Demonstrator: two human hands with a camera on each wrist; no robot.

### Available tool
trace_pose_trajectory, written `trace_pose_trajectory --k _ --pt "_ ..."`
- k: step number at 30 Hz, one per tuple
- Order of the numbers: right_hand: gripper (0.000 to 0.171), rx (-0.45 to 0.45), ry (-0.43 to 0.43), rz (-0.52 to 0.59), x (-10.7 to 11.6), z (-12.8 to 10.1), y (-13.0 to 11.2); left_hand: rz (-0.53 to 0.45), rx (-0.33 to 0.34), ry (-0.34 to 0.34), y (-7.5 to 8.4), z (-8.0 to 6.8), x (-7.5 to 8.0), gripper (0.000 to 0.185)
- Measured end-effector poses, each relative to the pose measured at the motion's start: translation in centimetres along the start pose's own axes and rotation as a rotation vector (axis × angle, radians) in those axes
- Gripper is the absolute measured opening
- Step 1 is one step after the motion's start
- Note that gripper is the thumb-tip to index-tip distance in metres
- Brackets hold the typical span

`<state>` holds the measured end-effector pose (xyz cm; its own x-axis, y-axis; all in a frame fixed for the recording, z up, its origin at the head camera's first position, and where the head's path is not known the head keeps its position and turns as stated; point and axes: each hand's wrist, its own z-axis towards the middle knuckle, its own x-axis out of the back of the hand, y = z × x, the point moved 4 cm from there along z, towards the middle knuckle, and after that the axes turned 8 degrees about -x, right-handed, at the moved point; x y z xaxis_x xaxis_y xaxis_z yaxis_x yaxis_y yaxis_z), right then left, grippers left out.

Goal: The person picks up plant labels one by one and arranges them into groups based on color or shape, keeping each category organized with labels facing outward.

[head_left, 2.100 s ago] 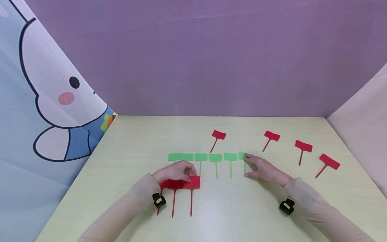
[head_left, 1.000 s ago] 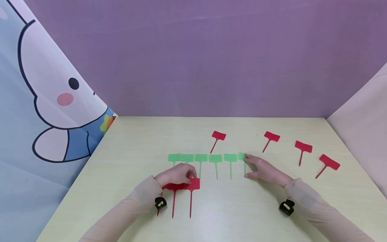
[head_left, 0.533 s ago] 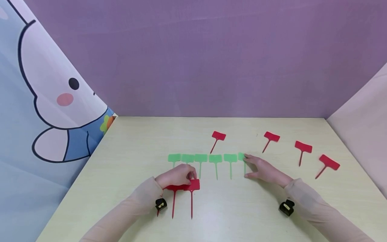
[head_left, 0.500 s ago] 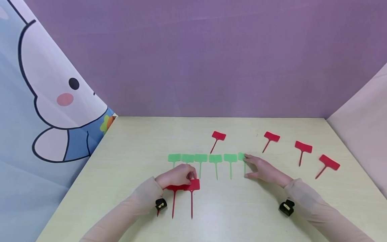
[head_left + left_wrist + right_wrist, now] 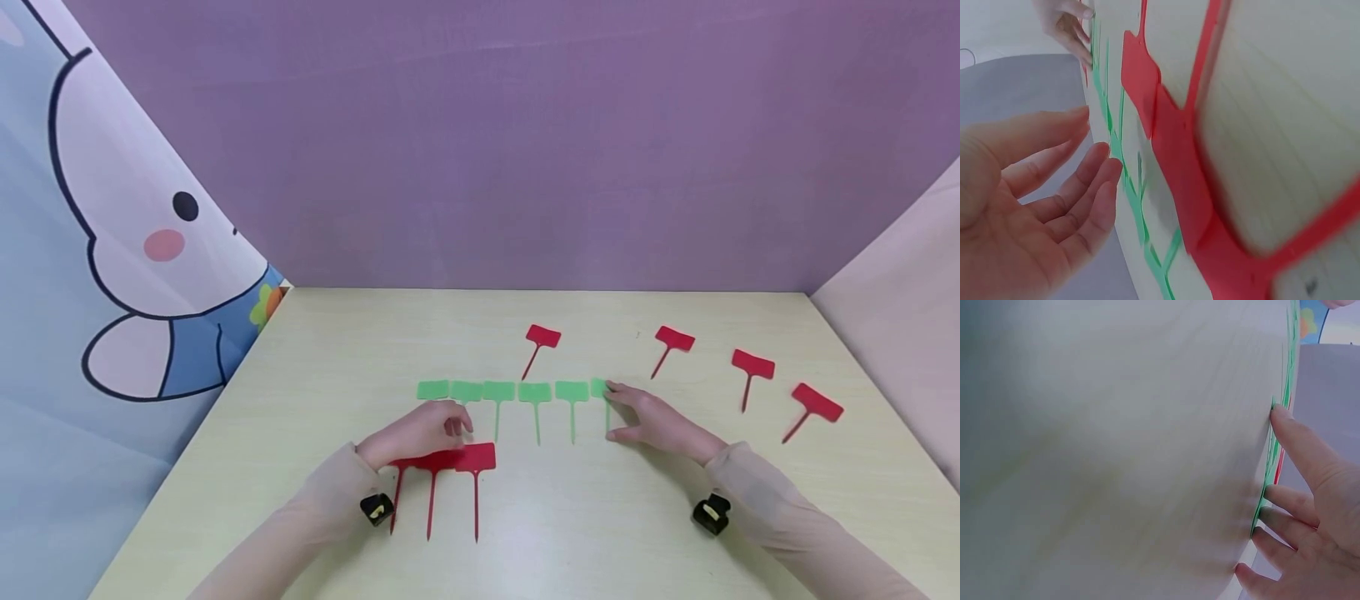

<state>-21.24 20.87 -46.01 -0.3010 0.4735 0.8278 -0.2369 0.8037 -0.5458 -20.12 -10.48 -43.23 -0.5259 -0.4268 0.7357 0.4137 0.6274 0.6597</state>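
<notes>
Since half a second ago the left hand has drawn back off the red tags and lifted a little; its fingers are now relaxed and nearly straight, holding nothing, just above and behind the three red heads. Those three tags lie side by side on the table, heads overlapping, stakes pointing toward the person. The right hand has not shifted: it lies flat with spread fingers, index tip touching the head of the rightmost green tag, thumb beside its stake, gripping nothing.

Just behind the left hand runs a row of green tags, heads nearly edge to edge, stakes pointing toward the person; the left hand covers the stakes of the two leftmost. Four more red tags lie loose farther back and to the right: one behind the green row, three well apart along the right side, all tilted.

Each tag is thin, flat plastic, a rounded rectangular head on a narrow pointed stake. Pale wood grain shows on the tabletop. Behind it stands a purple wall, at left a cloth with a cartoon rabbit. Each wrist wears a small black camera over sheer sleeves.
</notes>
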Motion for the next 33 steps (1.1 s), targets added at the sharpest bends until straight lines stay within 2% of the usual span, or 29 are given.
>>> trace_pose_trajectory --k 21,33 --pt "0.065 0.021 -0.011 0.003 0.0 0.0 0.0 0.069 -0.011 0.091 -1.7 -4.4 2.2 0.020" --pt "0.065 0.036 -0.003 0.006 0.0 -0.1 -0.1 0.081 0.070 0.144 -2.7 -6.6 2.6 0.024"
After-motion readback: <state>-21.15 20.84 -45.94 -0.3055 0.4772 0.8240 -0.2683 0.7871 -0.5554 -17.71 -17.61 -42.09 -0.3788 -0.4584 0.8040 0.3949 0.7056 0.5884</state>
